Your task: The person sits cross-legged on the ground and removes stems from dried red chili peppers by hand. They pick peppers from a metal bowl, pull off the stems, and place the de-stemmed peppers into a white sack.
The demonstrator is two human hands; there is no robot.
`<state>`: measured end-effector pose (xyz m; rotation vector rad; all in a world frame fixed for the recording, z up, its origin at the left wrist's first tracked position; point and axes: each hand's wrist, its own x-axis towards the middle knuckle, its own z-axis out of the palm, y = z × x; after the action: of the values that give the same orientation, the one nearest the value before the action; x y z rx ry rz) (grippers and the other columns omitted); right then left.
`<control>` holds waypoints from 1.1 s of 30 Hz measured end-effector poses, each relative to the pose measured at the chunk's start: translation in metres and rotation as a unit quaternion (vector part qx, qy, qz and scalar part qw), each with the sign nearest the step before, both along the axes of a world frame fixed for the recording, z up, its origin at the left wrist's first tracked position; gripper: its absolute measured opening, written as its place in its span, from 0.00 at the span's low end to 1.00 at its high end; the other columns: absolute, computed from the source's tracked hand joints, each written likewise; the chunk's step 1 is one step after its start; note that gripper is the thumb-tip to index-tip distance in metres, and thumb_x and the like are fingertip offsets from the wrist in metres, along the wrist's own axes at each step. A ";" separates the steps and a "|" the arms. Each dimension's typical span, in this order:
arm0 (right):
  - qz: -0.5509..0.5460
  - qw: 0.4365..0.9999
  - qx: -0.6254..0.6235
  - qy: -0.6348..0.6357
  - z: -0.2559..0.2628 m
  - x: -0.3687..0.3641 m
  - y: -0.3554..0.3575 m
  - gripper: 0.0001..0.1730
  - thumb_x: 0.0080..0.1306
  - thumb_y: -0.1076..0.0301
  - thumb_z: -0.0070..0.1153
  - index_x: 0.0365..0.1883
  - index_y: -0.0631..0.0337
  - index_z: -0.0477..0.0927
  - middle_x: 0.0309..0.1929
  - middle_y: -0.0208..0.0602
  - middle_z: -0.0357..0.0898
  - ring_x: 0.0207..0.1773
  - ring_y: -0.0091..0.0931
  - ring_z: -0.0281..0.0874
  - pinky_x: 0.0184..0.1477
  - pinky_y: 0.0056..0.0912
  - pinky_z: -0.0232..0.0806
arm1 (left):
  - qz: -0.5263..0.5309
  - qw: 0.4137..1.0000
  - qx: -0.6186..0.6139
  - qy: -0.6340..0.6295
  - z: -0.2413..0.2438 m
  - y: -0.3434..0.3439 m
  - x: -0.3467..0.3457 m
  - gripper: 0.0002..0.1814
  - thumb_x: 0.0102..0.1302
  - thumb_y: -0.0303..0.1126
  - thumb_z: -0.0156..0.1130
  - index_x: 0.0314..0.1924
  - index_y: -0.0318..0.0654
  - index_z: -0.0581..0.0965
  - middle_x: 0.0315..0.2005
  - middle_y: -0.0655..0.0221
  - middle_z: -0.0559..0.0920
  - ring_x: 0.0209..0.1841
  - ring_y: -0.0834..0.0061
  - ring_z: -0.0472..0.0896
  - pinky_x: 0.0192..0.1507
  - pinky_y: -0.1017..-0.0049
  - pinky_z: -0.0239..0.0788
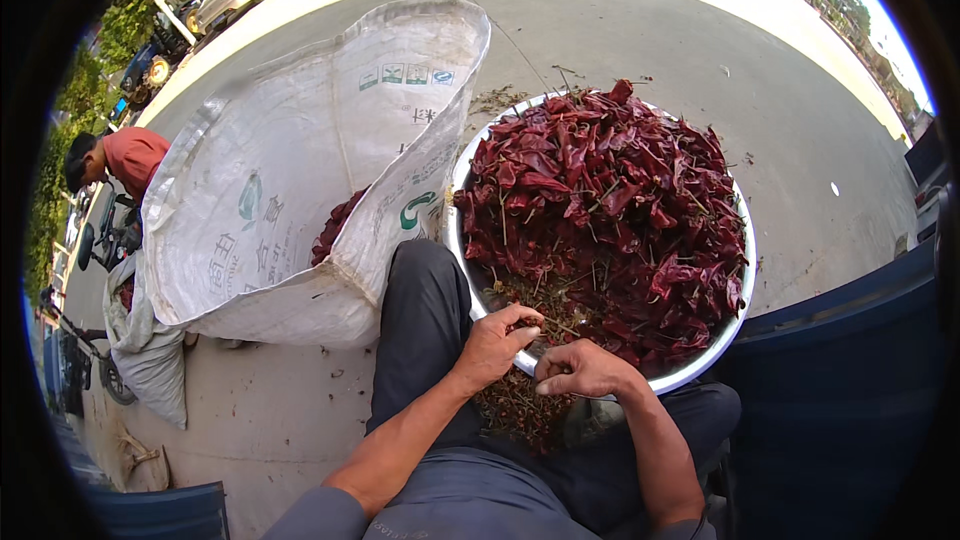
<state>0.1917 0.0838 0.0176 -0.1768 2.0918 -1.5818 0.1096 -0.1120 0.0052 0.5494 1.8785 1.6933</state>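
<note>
A wide metal basin (739,345) in front of me is heaped with dried red chili peppers (592,172), many with stems attached. Over its near rim, my left hand (491,345) curls around a small dark-red piece, apparently a dried chili pepper (523,324). Close beside it on the right, my right hand (585,369) is bent with thumb and forefinger near each other; whether something thin is between them is unclear. Loose stems and bits (555,307) cover the exposed basin floor near my hands. More stem debris (521,405) lies below the rim, between my legs.
Left of the basin stands a large open white woven sack (300,112), with red chili peppers (337,229) inside. Beyond it, a person in a red shirt (135,161) bends forward near a smaller filled sack (146,345). A dark blue metal panel (840,382) rises on my right.
</note>
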 end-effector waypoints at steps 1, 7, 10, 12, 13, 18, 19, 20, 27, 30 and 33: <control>0.027 0.999 0.031 -0.011 0.003 0.004 -0.002 0.18 0.64 0.55 0.68 0.38 0.63 0.83 0.27 0.29 0.80 0.32 0.20 0.75 0.37 0.28 0.68 | -0.006 1.000 -0.012 0.005 0.004 0.002 0.000 0.11 0.70 0.28 0.62 0.50 0.35 0.81 0.36 0.75 0.80 0.35 0.85 0.74 0.39 0.80 0.68; -0.180 0.979 0.060 0.073 0.012 0.011 -0.003 0.16 0.67 0.57 0.63 0.37 0.65 0.82 0.27 0.36 0.80 0.30 0.23 0.76 0.35 0.31 0.69 | 0.022 0.996 -0.077 0.049 0.009 0.007 0.009 0.12 0.67 0.29 0.64 0.48 0.35 0.76 0.35 0.71 0.82 0.36 0.81 0.78 0.39 0.77 0.71; -0.223 0.964 0.065 0.125 0.000 0.012 -0.003 0.17 0.67 0.57 0.63 0.38 0.65 0.82 0.27 0.39 0.80 0.29 0.25 0.76 0.34 0.32 0.69 | 0.004 0.988 -0.096 0.120 0.012 0.011 0.012 0.12 0.66 0.28 0.65 0.46 0.35 0.75 0.35 0.61 0.83 0.37 0.70 0.83 0.42 0.70 0.74; -0.229 0.962 0.062 0.132 -0.002 0.010 -0.003 0.18 0.66 0.56 0.63 0.39 0.65 0.82 0.27 0.43 0.81 0.29 0.29 0.79 0.34 0.35 0.70 | -0.024 0.984 -0.113 0.132 0.015 0.014 0.015 0.12 0.65 0.28 0.65 0.46 0.35 0.74 0.33 0.60 0.83 0.36 0.69 0.83 0.41 0.70 0.74; -0.233 0.957 0.066 0.157 -0.004 0.010 -0.002 0.17 0.67 0.57 0.63 0.38 0.65 0.81 0.26 0.43 0.81 0.29 0.30 0.79 0.34 0.36 0.70 | -0.038 0.982 -0.121 0.138 0.018 0.016 0.016 0.12 0.65 0.28 0.65 0.46 0.35 0.74 0.33 0.60 0.82 0.36 0.68 0.83 0.40 0.70 0.74; -0.246 0.922 0.165 0.249 -0.007 0.013 -0.004 0.13 0.69 0.62 0.59 0.32 0.64 0.78 0.23 0.46 0.77 0.26 0.40 0.78 0.31 0.39 0.70 | -0.047 0.941 -0.160 0.293 0.015 0.023 0.015 0.09 0.62 0.24 0.62 0.42 0.34 0.74 0.32 0.53 0.82 0.37 0.51 0.82 0.38 0.60 0.72; -0.239 0.910 0.206 0.267 -0.010 0.015 -0.004 0.12 0.69 0.63 0.59 0.32 0.64 0.78 0.23 0.45 0.77 0.25 0.40 0.77 0.30 0.39 0.69 | -0.049 0.937 -0.163 0.305 0.015 0.026 0.017 0.08 0.62 0.24 0.61 0.41 0.34 0.74 0.32 0.53 0.82 0.37 0.49 0.82 0.38 0.58 0.72; -0.236 0.909 0.204 0.276 -0.012 0.015 -0.004 0.12 0.69 0.63 0.59 0.32 0.64 0.77 0.23 0.45 0.76 0.25 0.41 0.76 0.30 0.39 0.69 | -0.050 0.933 -0.165 0.317 0.015 0.028 0.018 0.08 0.62 0.24 0.61 0.40 0.34 0.74 0.32 0.52 0.82 0.38 0.48 0.81 0.38 0.57 0.71; -0.339 0.914 -0.013 0.224 -0.017 0.020 0.005 0.17 0.73 0.63 0.52 0.25 0.62 0.72 0.19 0.38 0.73 0.20 0.33 0.71 0.24 0.35 0.64 | -0.054 0.997 -0.026 0.047 0.013 0.044 0.015 0.07 0.65 0.23 0.64 0.43 0.34 0.79 0.29 0.71 0.81 0.31 0.82 0.77 0.34 0.76 0.70; -0.421 0.867 -0.262 0.036 0.003 0.027 0.017 0.17 0.76 0.62 0.47 0.26 0.58 0.72 0.20 0.24 0.71 0.20 0.14 0.64 0.21 0.22 0.57 | -0.057 0.970 0.088 -0.220 0.014 0.054 0.009 0.05 0.68 0.23 0.64 0.43 0.37 0.79 0.30 0.77 0.79 0.30 0.88 0.72 0.33 0.83 0.66; -0.456 0.763 -0.448 0.092 0.010 0.032 0.053 0.13 0.75 0.63 0.48 0.28 0.56 0.70 0.23 0.29 0.74 0.19 0.14 0.61 0.19 0.16 0.54 | -0.018 0.964 0.081 -0.253 -0.008 0.069 0.001 0.05 0.69 0.25 0.63 0.42 0.39 0.76 0.29 0.74 0.78 0.28 0.84 0.75 0.32 0.82 0.69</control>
<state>0.2241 0.1363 0.0273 0.4761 1.3441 -3.1813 0.1109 -0.0427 -0.0024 0.1783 1.3676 1.7669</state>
